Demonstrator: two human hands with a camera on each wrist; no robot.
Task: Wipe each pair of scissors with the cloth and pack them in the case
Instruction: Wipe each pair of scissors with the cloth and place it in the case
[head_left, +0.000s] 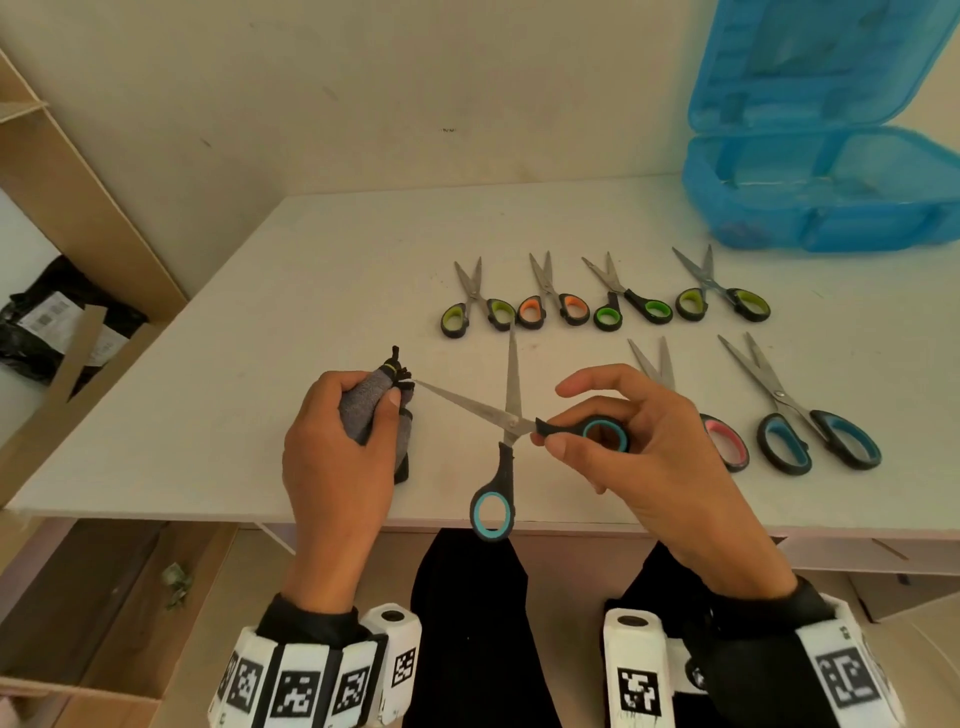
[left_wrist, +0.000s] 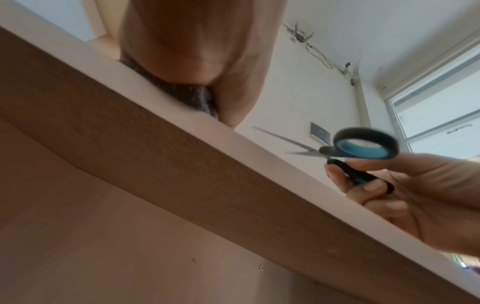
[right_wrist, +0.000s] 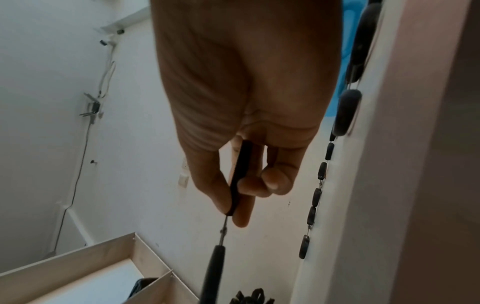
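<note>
Left grip: the left hand (head_left: 337, 457) is curled round a bunched grey cloth (head_left: 371, 402), thumb pressed across it, low over the desk (head_left: 291, 291).
Right grip: the right hand (head_left: 631, 449) pinches one black-and-teal handle loop of the teal-handled scissors (head_left: 511, 423) between thumb and fingers.
Held scissors: blades spread wide; one blade tip reaches left to the cloth, the other points away from the person; the free handle loop hangs past the near desk edge.
Beyond the right grip: a row of four small scissors (head_left: 605, 299) with green and orange handle linings.
Right of the right grip: pink-handled scissors (head_left: 722, 441), partly hidden by the hand, then blue-handled scissors (head_left: 810, 431).
Far right: blue translucent case (head_left: 831, 202), lid raised open.
</note>
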